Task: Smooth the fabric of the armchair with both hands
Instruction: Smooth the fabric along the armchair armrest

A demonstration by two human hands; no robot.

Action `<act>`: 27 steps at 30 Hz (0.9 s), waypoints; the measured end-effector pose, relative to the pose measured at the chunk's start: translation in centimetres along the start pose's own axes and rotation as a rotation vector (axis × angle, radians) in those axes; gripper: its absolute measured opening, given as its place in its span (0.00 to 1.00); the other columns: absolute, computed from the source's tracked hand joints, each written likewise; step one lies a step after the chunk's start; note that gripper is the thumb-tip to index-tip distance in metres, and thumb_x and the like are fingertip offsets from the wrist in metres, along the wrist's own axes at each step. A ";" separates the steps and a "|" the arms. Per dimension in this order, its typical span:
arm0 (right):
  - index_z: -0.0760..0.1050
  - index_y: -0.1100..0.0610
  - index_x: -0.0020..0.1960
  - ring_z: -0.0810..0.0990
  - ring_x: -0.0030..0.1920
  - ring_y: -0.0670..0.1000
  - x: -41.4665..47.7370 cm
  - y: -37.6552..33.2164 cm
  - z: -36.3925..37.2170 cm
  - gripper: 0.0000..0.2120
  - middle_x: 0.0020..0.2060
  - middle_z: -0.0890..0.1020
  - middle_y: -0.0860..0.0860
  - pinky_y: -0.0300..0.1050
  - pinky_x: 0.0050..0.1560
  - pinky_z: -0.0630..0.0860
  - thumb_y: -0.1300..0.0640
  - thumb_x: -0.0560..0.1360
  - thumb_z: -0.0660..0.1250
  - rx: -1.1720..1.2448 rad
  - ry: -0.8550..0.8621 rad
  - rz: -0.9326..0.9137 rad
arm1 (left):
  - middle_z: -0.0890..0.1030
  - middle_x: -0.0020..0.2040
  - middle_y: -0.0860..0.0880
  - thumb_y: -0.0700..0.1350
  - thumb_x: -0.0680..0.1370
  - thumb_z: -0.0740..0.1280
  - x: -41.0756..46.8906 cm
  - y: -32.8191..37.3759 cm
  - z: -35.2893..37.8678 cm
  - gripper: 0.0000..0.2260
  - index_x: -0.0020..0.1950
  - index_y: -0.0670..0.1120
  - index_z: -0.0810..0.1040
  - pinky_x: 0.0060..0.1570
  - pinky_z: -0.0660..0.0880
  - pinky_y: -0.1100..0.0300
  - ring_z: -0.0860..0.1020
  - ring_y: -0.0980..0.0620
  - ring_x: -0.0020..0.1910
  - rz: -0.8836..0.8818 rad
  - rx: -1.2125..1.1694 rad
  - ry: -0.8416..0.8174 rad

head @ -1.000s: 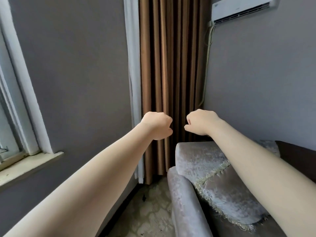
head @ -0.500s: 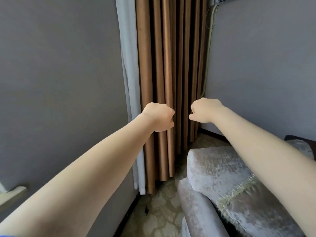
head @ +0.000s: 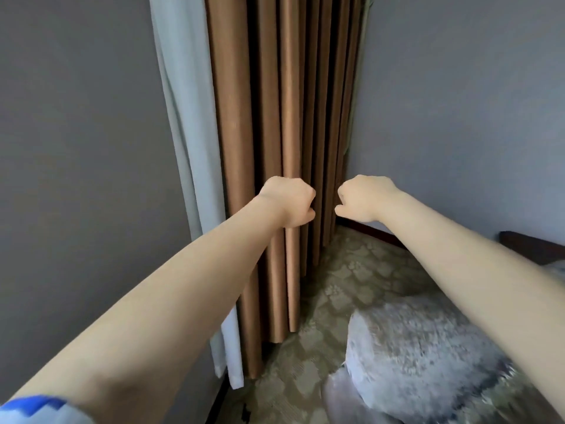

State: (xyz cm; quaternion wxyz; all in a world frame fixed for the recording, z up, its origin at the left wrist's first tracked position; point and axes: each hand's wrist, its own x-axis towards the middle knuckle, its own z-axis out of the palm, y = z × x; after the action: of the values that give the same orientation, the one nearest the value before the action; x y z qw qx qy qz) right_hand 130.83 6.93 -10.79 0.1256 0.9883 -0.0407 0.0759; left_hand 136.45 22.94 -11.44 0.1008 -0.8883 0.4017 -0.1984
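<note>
The armchair (head: 422,353) is covered in grey velvety fabric and sits at the lower right, blurred by motion; my right forearm hides part of it. Both arms are stretched out straight in front of me, well above the chair and touching nothing. My left hand (head: 290,205) is closed in a fist in front of the brown curtain. My right hand (head: 363,197) is also a closed fist, a short gap to its right. Neither hand holds anything.
A brown pleated curtain (head: 275,133) hangs in the corner with a pale sheer curtain (head: 186,148) at its left. Grey walls stand on both sides. Patterned carpet (head: 351,280) covers the floor. A dark wooden piece (head: 532,246) shows at the right edge.
The view has tilted downward: the window sill and air conditioner left the frame, the armchair slid to the lower right, more floor shows. Both fists stayed closed and side by side.
</note>
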 end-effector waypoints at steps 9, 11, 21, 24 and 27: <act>0.77 0.57 0.57 0.77 0.58 0.60 10.2 4.2 7.5 0.18 0.57 0.79 0.59 0.47 0.46 0.71 0.46 0.76 0.60 -0.002 -0.074 0.335 | 0.80 0.50 0.43 0.51 0.76 0.57 14.9 -3.2 8.5 0.14 0.51 0.44 0.77 0.37 0.67 0.55 0.78 0.39 0.49 0.367 0.012 0.066; 0.77 0.55 0.55 0.77 0.56 0.59 10.2 5.5 9.3 0.17 0.56 0.79 0.58 0.46 0.46 0.70 0.45 0.75 0.60 0.041 -0.092 0.431 | 0.80 0.51 0.43 0.51 0.77 0.57 17.8 -2.4 10.0 0.15 0.51 0.44 0.78 0.37 0.67 0.55 0.78 0.40 0.49 0.440 -0.013 0.056; 0.76 0.56 0.49 0.78 0.49 0.59 3.0 15.7 20.1 0.15 0.50 0.79 0.55 0.46 0.43 0.70 0.45 0.74 0.60 0.201 -0.366 0.953 | 0.73 0.36 0.50 0.49 0.77 0.56 29.0 8.4 17.4 0.12 0.44 0.44 0.76 0.32 0.70 0.57 0.72 0.51 0.34 0.901 -0.120 -0.035; 0.77 0.57 0.53 0.78 0.53 0.60 2.0 19.6 23.6 0.18 0.53 0.80 0.56 0.48 0.48 0.73 0.44 0.75 0.60 0.214 -0.372 1.090 | 0.71 0.34 0.51 0.48 0.77 0.56 33.3 12.7 19.0 0.11 0.42 0.45 0.74 0.28 0.63 0.59 0.70 0.52 0.32 1.004 -0.107 0.027; 0.76 0.56 0.56 0.76 0.57 0.60 1.0 22.8 26.6 0.18 0.56 0.79 0.56 0.47 0.49 0.71 0.44 0.76 0.61 0.235 -0.417 1.234 | 0.70 0.34 0.51 0.49 0.77 0.56 36.8 16.4 20.2 0.10 0.43 0.45 0.73 0.27 0.61 0.59 0.70 0.51 0.32 1.086 -0.070 0.043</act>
State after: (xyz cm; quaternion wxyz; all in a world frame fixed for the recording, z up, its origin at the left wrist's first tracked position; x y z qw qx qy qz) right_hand 133.27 -21.89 -30.59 -0.0602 0.7849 -0.6142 -0.0550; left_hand 156.20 -15.21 -25.17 0.1509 -0.5517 0.8111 -0.1222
